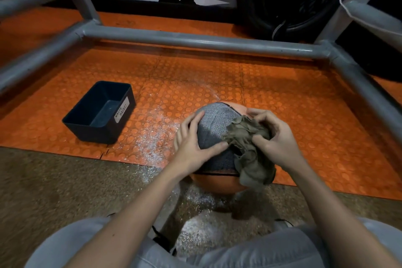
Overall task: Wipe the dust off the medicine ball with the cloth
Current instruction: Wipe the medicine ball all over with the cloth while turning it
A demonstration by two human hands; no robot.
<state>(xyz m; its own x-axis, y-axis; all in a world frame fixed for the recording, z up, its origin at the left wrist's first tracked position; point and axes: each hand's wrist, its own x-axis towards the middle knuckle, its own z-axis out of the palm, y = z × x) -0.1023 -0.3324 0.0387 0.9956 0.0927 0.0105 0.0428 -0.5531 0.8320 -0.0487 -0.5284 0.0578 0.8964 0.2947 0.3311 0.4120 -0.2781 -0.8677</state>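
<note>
1. A medicine ball [214,124], orange with a grey textured panel, is seen at the near edge of an orange studded mat [282,104], partly over a speckled floor [65,180].
2. The left grip [195,143] is laid on the grey panel, fingers spread and fairly straight.
3. A crumpled olive cloth [250,152] is pinched by the right grip [276,137] against the ball's right side, its lower end draped down.
4. White dust [152,137] is scattered over the mat and floor, left of the ball and in front of it.
5. A dark bin [95,132] labelled "WASTE BASKET" is set on the mat, well apart to the left.
6. The mat is bordered by a grey pipe frame [195,43].
</note>
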